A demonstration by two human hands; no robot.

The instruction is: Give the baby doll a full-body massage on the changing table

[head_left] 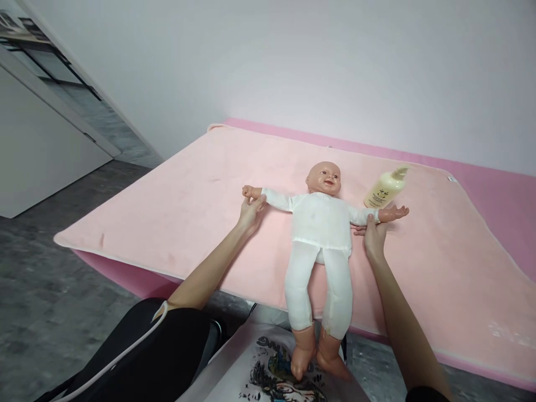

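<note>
Holds a baby doll (320, 220), lying between the fingers: pinches one wrist with left hand (251, 212) nearly closed, clasps the other forearm with right hand (374, 231) loosely curled, near a pump bottle (382, 191).

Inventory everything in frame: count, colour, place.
blanket: 1, pale pink, centre
doll: 1, white cloth body, lying on blanket
pump bottle: 1, pale yellow, beyond doll's arm
surface: 1, deeper pink, under blanket
wall: 1, white, behind
door-like panel: 1, off-white, far left
fixture: 1, dark-framed, unclear, upper left
floor: 1, dark grey, lower left
shirt: 1, white, printed, bottom centre
sleeves: 2, black, bottom edge
left hand: 1, bare, holding doll's forearm
right hand: 1, bare, holding doll's other forearm
</note>
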